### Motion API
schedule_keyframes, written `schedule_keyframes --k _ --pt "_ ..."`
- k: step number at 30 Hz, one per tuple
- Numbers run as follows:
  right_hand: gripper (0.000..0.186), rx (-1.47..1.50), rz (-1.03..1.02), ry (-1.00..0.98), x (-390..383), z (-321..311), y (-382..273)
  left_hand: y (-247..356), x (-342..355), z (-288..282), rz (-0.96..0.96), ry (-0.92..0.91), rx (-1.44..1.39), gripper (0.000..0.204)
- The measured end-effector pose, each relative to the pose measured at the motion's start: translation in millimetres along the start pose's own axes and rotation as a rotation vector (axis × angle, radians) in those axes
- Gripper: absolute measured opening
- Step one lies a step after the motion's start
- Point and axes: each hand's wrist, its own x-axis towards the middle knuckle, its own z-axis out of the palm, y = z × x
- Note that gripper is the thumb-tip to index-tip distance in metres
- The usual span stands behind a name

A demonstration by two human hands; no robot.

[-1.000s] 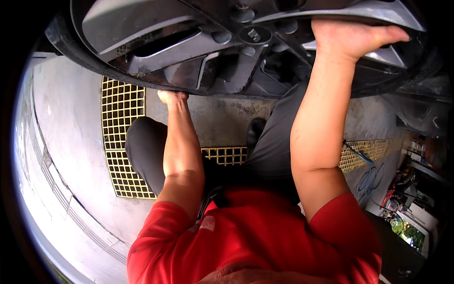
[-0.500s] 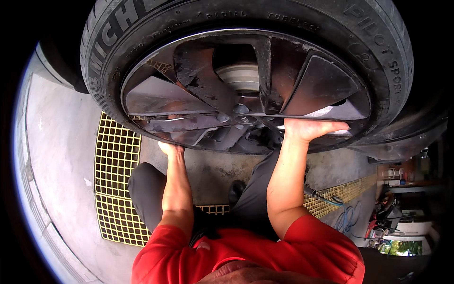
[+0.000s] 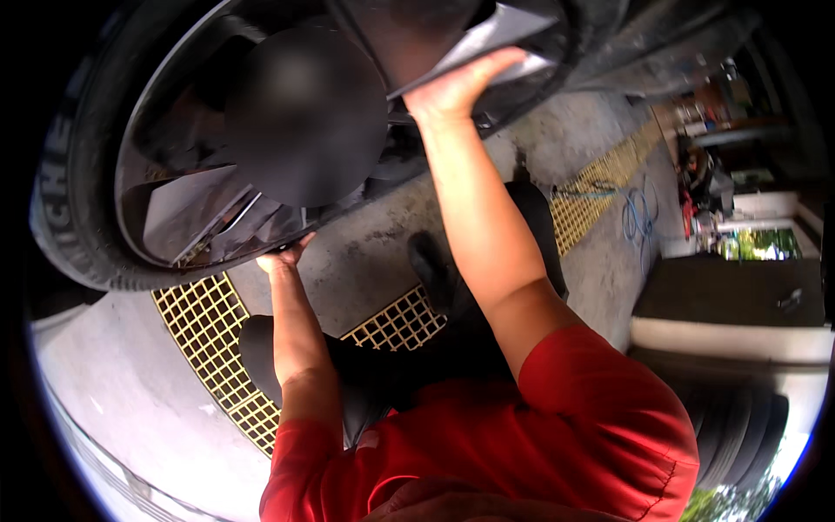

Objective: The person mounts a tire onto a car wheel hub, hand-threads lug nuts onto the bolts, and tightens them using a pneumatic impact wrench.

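Observation:
A large black tyre with a dark multi-spoke alloy rim fills the upper left, its centre a featureless blur. My left hand holds the underside of the tyre at its lower edge, fingers partly hidden. Higher up on the right, my right hand grips an angled spoke, thumb stretched along it and fingertips behind it. Both forearms reach up from my red sleeves, and my dark-trousered legs are bent beneath the wheel.
Yellow floor grating runs beneath me on the concrete floor. A coiled blue hose lies at right, near a cluttered workbench. Several stacked tyres stand at lower right. Dark bodywork is at upper right.
The view has tilted and shifted, so the wheel now appears further up and left at a slant. My right hand appears higher and more central; both hands stay on the wheel.

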Motion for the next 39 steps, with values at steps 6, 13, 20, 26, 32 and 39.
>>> schedule_keyframes --k 6,13,20,26,32,39 --pt "0.081 -0.276 -0.237 0.498 2.9 -0.5 12.6 -20.1 -2.4 15.1 0.152 -0.007 0.058 0.088" --pt "0.054 -0.921 -0.130 0.081 -51.7 -12.2 -35.0 -68.2 -30.3 34.0 0.364 0.067 -0.043 0.089" --pt "0.036 -1.655 0.876 -0.399 -42.9 -292.4 -206.4 -70.5 -18.6 27.1 0.524 0.147 0.095 0.090" --pt "0.039 -2.270 0.948 -0.154 11.2 -556.9 -163.9 -73.2 -19.0 35.3 0.572 0.184 0.336 0.069" --pt "0.044 -2.086 0.591 0.297 28.6 -605.0 -65.4 -83.0 -20.3 41.4 0.577 0.271 0.407 0.064" --pt "0.035 -2.187 0.464 0.120 -0.1 -615.6 -56.6 -79.3 -19.4 39.3 0.550 0.196 0.497 0.062"
